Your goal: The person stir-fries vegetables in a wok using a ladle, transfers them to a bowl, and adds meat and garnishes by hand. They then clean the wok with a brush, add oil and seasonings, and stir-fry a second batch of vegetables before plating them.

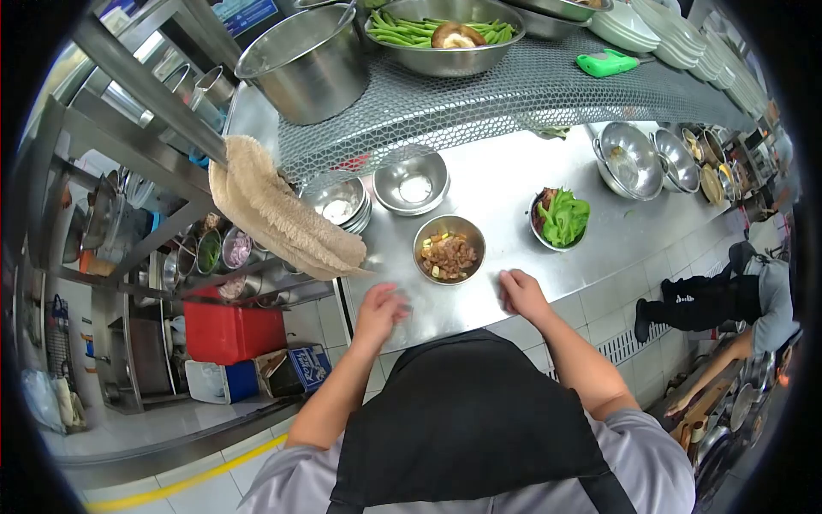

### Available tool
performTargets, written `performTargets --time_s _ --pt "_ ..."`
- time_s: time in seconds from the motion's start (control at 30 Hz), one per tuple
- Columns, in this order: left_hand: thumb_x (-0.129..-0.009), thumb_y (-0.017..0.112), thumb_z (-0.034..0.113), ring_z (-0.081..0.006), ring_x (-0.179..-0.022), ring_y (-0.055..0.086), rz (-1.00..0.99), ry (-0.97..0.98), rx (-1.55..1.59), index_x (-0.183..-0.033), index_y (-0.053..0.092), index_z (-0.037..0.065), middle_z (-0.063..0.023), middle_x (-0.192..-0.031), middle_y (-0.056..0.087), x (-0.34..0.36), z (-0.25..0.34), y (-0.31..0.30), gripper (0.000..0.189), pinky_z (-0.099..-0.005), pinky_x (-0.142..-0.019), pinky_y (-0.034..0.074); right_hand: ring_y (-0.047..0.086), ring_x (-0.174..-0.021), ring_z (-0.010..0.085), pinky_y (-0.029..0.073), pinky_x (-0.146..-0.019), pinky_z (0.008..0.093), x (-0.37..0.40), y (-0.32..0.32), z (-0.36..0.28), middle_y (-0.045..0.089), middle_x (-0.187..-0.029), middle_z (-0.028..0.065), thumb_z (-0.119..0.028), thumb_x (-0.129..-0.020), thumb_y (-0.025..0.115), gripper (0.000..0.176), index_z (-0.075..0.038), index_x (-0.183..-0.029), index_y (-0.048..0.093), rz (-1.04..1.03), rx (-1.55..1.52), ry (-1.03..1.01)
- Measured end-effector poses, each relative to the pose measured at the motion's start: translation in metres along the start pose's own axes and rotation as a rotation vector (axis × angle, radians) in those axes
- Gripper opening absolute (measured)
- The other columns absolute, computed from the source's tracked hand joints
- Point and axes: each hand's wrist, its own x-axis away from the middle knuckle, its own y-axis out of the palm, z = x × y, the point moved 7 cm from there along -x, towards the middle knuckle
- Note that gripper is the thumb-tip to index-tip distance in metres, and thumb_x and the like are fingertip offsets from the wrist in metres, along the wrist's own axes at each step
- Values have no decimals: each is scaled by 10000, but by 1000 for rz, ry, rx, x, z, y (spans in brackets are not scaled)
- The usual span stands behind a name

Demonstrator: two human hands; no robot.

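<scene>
A steel bowl [419,266] holding chopped brown meat with yellowish pieces [450,254] stands near the front edge of the steel counter, between my hands. My left hand [383,313] hovers by the counter's edge, left of this bowl; its fingers are slightly blurred, loosely bent and apart, with nothing visible in them. To the bowl's right, my right hand [522,294] is over the counter edge with its fingers curled in; no object shows in it. Farther right sits a small bowl with green leaves [565,218] and something dark red beside them.
Stacked steel bowls [338,204] and another bowl [412,182] stand behind. A tan towel [274,214] hangs at left. The mesh-covered shelf [514,94] above holds a pot [304,73], green beans [411,32] and plates. A co-worker [728,291] stands at right.
</scene>
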Motion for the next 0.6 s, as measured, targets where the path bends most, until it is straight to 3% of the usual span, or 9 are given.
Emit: performTargets --time_s 0.1,0.17,0.23,0.3,0.33,0.37,0.43,0.53,0.6 --pt "-890 530 94 -174 -791 599 281 318 34 -1201 442 48 -107 -1000 590 31 25 -54 326 -267 -675 480 517 -434 114 419 -413 259 8 -15 27 543 -576 49 -252 -938 509 289 -5 -796 550 63 37 -61" --pt "-884 556 89 -161 -899 555 541 616 -16 -1234 424 47 -108 -1107 536 54 61 -87 376 -274 -771 455 514 -433 114 421 -421 266 12 -20 30 543 -568 48 -249 -936 512 301 -4 -766 554 110 -37 -72" --pt "-889 580 104 -176 -1034 503 644 821 -163 -1276 392 31 -114 -1232 465 73 108 -95 437 -308 -894 410 516 -431 126 424 -432 282 10 -18 21 550 -573 58 -233 -925 526 288 4 -766 557 140 36 -91" --pt "-881 583 98 -196 -1043 512 709 933 -279 -1268 387 4 -124 -1191 495 82 160 -78 443 -323 -904 410 521 -440 139 425 -445 297 11 -16 9 549 -573 65 -207 -911 543 258 10 -771 566 158 224 -70" --pt "-874 585 92 -216 -1051 521 781 1044 -392 -1260 381 -23 -134 -1151 525 85 180 -69 451 -338 -913 411 520 -464 140 430 -454 308 -6 -15 28 546 -575 67 -202 -898 557 209 0 -892 609 205 415 -221" --pt "-874 585 92 -216 -1051 521 780 1049 -389 -1260 381 -23 -134 -1151 525 77 186 -67 451 -338 -913 411 520 -464 140 430 -454 308 -2 -12 18 546 -575 67 -202 -898 557 209 0 -892 609 210 414 -225" --pt "-883 578 105 -231 -1092 518 422 823 -159 -1235 414 -42 -161 -1181 533 37 174 -66 415 -342 -946 389 513 -487 128 421 -447 300 23 22 -27 543 -575 60 -230 -893 558 363 -45 -1205 549 -47 221 -271" --pt "-920 503 111 -230 -1065 540 509 779 -200 -1190 459 -61 -172 -1138 571 15 144 -78 323 -330 -931 400 487 -472 118 415 -404 280 34 55 -56 522 -568 35 -217 -866 557 759 -137 -1481 119 -352 161 -23" --pt "-939 453 105 -234 -1078 533 531 802 -212 -1183 460 -71 -170 -1157 565 7 146 -73 301 -331 -940 390 464 -422 132 393 -370 284 14 68 -40 515 -559 39 -185 -847 547 774 -162 -1484 108 -339 75 127"
